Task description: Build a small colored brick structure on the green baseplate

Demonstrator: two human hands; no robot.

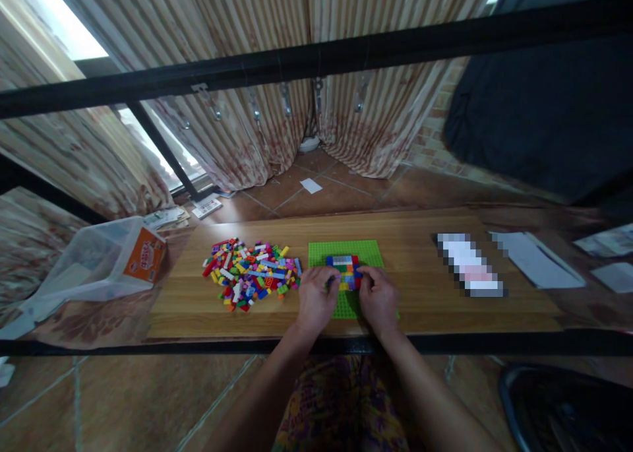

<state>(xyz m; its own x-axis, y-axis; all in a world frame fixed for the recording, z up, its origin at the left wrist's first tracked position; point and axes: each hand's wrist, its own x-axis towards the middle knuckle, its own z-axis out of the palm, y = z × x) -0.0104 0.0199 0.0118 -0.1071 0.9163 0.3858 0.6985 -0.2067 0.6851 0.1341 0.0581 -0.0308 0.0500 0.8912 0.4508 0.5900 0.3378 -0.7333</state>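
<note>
A green studded baseplate (368, 251) lies on the wooden board, with a low block of coloured toy bricks (343, 260) built on it. White, red, blue, orange and yellow show in that block. My left hand (316, 297) is at its left side, thumb and fingers pinched together. A bit of purple and green shows at those fingertips, too small to make out. At the opposite side my right hand (380, 299) has its fingers closed on the block's right edge, by blue and red bricks. Both hands partly hide the block and the plate.
A heap of mixed loose bricks (252, 274) spreads over the wooden board (182, 307) to the left. Further left stands a clear plastic bin (93, 257) with an orange label. A pixelated flat object (469, 265) and white paper (544, 260) lie to the right.
</note>
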